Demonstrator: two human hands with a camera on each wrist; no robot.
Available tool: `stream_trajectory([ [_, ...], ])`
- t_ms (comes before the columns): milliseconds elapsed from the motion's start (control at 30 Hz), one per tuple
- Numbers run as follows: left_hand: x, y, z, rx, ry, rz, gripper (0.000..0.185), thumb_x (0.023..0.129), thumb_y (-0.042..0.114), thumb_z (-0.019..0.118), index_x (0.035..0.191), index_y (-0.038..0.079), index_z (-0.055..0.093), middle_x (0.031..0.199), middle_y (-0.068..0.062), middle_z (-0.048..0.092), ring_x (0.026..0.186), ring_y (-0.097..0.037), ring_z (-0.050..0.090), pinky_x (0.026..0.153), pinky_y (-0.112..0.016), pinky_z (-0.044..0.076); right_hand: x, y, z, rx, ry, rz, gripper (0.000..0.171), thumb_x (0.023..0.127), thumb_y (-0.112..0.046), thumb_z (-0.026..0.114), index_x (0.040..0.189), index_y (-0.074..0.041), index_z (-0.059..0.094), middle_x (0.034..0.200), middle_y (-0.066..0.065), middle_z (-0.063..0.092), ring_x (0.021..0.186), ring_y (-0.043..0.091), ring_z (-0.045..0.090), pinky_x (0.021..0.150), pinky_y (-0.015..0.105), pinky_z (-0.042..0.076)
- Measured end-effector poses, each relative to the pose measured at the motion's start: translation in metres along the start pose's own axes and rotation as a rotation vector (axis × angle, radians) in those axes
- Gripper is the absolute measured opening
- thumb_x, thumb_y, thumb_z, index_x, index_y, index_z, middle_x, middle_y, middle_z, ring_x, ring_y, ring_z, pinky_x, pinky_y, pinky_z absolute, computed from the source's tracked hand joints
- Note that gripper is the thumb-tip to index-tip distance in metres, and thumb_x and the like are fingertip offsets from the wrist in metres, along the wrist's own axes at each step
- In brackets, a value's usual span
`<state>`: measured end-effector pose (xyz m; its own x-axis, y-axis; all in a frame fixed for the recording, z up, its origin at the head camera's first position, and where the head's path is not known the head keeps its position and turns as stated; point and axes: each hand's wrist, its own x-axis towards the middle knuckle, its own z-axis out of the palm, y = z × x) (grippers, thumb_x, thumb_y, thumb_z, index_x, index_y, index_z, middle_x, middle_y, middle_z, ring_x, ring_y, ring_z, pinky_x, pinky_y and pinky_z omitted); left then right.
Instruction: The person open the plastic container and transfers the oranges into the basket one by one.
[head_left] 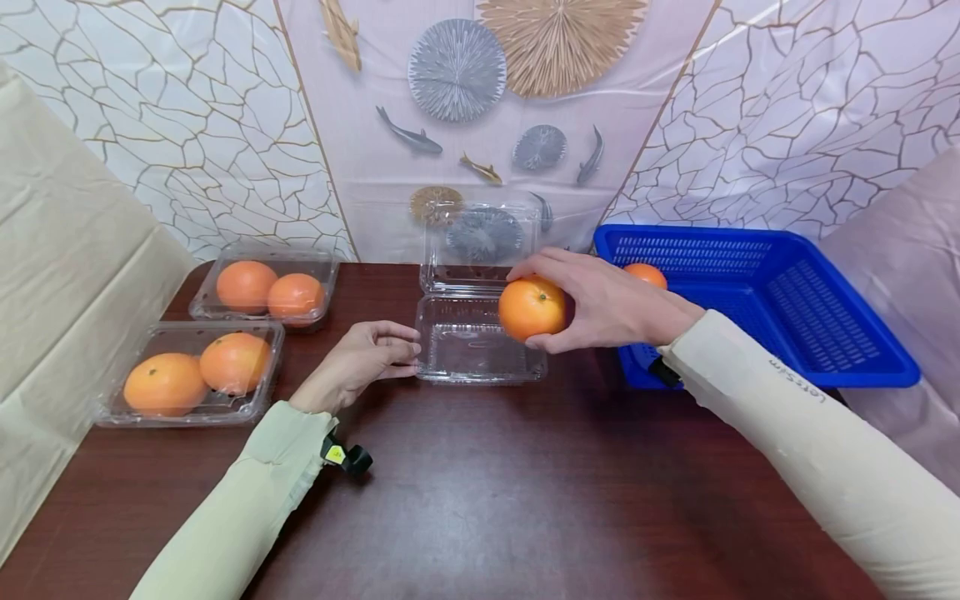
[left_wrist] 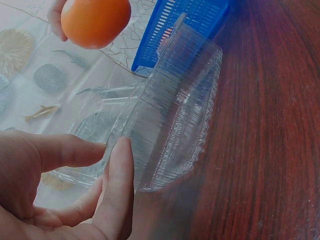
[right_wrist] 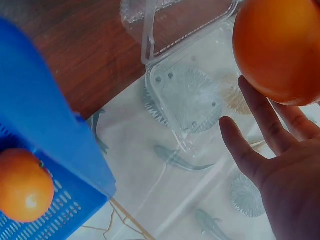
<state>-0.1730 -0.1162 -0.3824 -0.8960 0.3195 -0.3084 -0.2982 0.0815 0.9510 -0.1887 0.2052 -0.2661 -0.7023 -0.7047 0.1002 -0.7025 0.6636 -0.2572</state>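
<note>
Orange (head_left: pixel 531 308) hangs in right hand's (head_left: pixel 600 302) grip above clamshell box (head_left: pixel 480 340).

Dark wood table (head_left: pixel 480 500); cracked-pattern wall panels (head_left: pixel 187 108); fish-and-lotus backdrop (head_left: pixel 457 71); cream drapes (head_left: pixel 52 250).

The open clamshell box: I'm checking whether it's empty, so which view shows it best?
The head view: the open clamshell box shows whole, tray empty, lid upright. The left wrist view shows only its tray side by the left hand; the right wrist view shows mainly the lid.
</note>
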Motion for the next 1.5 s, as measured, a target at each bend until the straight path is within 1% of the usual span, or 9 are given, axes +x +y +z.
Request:
stream_trajectory([
  [133, 0.001, 0.0, 0.001, -0.008, 0.007, -0.001, 0.039, 0.1, -0.001, 0.055, 0.137, -0.012, 0.049, 0.115, -0.016, 0.062, 0.096, -0.015, 0.069, 0.093, -0.036, 0.06, -0.001, 0.004, -0.003, -0.004, 0.0, 0.01, 0.065, 0.077, -0.048, 0.084, 0.133, -0.028, 0.057, 0.128, -0.007, 0.059, 0.108, 0.016, 0.06, 0.09, 0.036, 0.05],
  [333, 0.002, 0.0, 0.003, -0.03, 0.022, -0.009, 0.038, 0.1, -0.001, 0.055, 0.136, -0.012, 0.05, 0.12, -0.02, 0.06, 0.095, -0.016, 0.07, 0.088, -0.033, 0.062, -0.003, 0.01, -0.006, -0.02, 0.007, 0.023, 0.068, 0.076, -0.048, 0.085, 0.135, -0.026, 0.057, 0.129, -0.006, 0.06, 0.109, 0.017, 0.061, 0.09, 0.037, 0.051],
  [500, 0.002, 0.0, 0.003, -0.028, 0.024, -0.011, 0.038, 0.1, -0.001, 0.055, 0.136, -0.012, 0.051, 0.122, -0.022, 0.059, 0.09, -0.013, 0.07, 0.088, -0.034, 0.062, -0.004, 0.017, -0.008, -0.015, 0.013, 0.03, 0.069, 0.077, -0.047, 0.086, 0.135, -0.025, 0.057, 0.129, -0.005, 0.06, 0.107, 0.017, 0.061, 0.091, 0.038, 0.051],
  [700, 0.002, 0.0, 0.002, -0.017, 0.022, -0.004, 0.038, 0.101, 0.0, 0.055, 0.137, -0.012, 0.05, 0.122, -0.022, 0.06, 0.093, -0.014, 0.07, 0.089, -0.034, 0.062, -0.006, 0.025, -0.01, -0.017, 0.024, 0.051, 0.066, 0.077, -0.047, 0.086, 0.133, -0.026, 0.058, 0.126, -0.004, 0.061, 0.105, 0.017, 0.06, 0.09, 0.037, 0.051],
  [833, 0.002, 0.0, 0.001, -0.016, 0.019, 0.0, 0.037, 0.1, 0.0, 0.055, 0.136, -0.012, 0.051, 0.118, -0.021, 0.062, 0.092, -0.014, 0.07, 0.089, -0.035, 0.062, -0.007, 0.03, -0.012, -0.03, 0.035, 0.067, 0.065, 0.077, -0.046, 0.086, 0.132, -0.026, 0.058, 0.125, -0.004, 0.061, 0.103, 0.017, 0.06, 0.088, 0.038, 0.051],
  [933, 0.002, 0.0, 0.001, -0.02, 0.017, -0.002, 0.038, 0.1, -0.001, 0.056, 0.136, -0.012, 0.05, 0.117, -0.021, 0.063, 0.092, -0.014, 0.07, 0.088, -0.034, 0.062, -0.009, 0.034, -0.014, -0.028, 0.036, 0.09, 0.064, 0.078, -0.046, 0.086, 0.132, -0.026, 0.058, 0.126, -0.004, 0.061, 0.105, 0.018, 0.059, 0.089, 0.039, 0.05],
  [1167, 0.002, 0.001, 0.002, -0.015, 0.021, -0.008, 0.038, 0.101, -0.001, 0.054, 0.137, -0.011, 0.05, 0.124, -0.024, 0.06, 0.094, -0.015, 0.07, 0.09, -0.036, 0.061, -0.015, 0.044, -0.019, -0.015, 0.057, 0.143, 0.062, 0.08, -0.047, 0.085, 0.132, -0.025, 0.059, 0.125, -0.002, 0.061, 0.106, 0.019, 0.059, 0.089, 0.04, 0.05],
  [1400, 0.002, 0.0, 0.002, -0.012, 0.014, -0.011, 0.038, 0.101, -0.001, 0.053, 0.138, -0.011, 0.05, 0.117, -0.017, 0.06, 0.091, -0.013, 0.069, 0.092, -0.038, 0.061, -0.02, 0.052, -0.022, -0.013, 0.057, 0.168, 0.062, 0.08, -0.047, 0.085, 0.132, -0.024, 0.058, 0.121, -0.002, 0.062, 0.1, 0.018, 0.059, 0.085, 0.04, 0.051],
  [1500, 0.002, -0.001, 0.002, -0.011, 0.008, -0.003, 0.039, 0.101, -0.001, 0.053, 0.138, -0.012, 0.049, 0.12, -0.02, 0.06, 0.092, -0.014, 0.069, 0.091, -0.036, 0.061, -0.022, 0.056, -0.023, -0.022, 0.064, 0.187, 0.063, 0.08, -0.047, 0.085, 0.132, -0.022, 0.059, 0.121, 0.0, 0.063, 0.102, 0.019, 0.059, 0.086, 0.04, 0.05],
])
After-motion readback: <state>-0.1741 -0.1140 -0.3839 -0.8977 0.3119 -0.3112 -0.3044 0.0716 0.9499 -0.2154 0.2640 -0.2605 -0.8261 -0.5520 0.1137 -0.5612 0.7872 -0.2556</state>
